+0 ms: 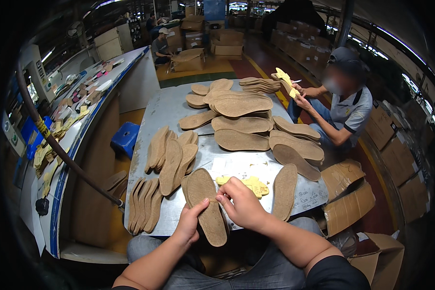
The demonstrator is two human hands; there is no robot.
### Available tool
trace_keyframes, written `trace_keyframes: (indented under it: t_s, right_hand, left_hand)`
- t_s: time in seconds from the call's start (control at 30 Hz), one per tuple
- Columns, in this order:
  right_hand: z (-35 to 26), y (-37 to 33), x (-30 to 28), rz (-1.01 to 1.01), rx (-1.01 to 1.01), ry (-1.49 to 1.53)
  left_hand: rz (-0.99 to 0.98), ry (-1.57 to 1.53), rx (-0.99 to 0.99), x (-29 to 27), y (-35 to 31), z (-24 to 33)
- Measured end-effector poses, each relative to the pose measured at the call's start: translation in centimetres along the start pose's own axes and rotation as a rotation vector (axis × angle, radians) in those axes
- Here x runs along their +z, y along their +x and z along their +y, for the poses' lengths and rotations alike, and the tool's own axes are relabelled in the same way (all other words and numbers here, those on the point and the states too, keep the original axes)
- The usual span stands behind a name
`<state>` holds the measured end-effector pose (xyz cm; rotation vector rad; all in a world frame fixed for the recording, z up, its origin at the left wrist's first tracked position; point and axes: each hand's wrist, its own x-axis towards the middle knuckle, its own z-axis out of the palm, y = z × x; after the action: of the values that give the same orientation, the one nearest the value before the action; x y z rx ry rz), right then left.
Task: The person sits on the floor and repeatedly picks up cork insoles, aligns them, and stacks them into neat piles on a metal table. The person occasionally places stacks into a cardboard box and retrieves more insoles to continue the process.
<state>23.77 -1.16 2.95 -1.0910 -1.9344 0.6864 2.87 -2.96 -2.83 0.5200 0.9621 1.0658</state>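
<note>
My left hand [192,221] grips a pair or small bundle of brown cork insoles [201,186] at mid-length, thumb on top, over the table's near edge. My right hand [240,204] is closed in a pinch at the right side of the same insoles. What lies between its fingertips is too small to make out; it may be a thin strip across the insoles. Just beyond that hand lies a yellow foot-shaped piece [254,185], partly hidden by it. A single cork insole [285,189] lies to the right, near the table edge.
Stacks of cork insoles [241,104] cover much of the metal table [152,108]. Several lean in rows [144,205] at the left. Across the right corner, a co-worker [345,106] holds yellow pieces [284,77]. Cardboard boxes [350,208] stand right; a long bench [82,159] runs left.
</note>
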Motion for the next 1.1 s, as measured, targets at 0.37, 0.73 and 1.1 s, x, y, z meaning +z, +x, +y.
trace_keyframes:
  t_s: [0.37,0.73,1.1]
  right_hand:
    - [1.0,0.0,-2.5,-0.232,-0.006,-0.118]
    - [2.0,0.8,-3.2,0.012,-0.095,-0.174]
    - [1.8,1.5,-2.4,0.020,-0.097,-0.094]
  left_hand:
    - [-0.034,0.172,0.191,-0.2,0.3,0.4]
    - [-0.047,0.128,0.032,-0.2,0.4,0.5]
    - [-0.109,0.124,0.038,0.8,-0.7,1.3]
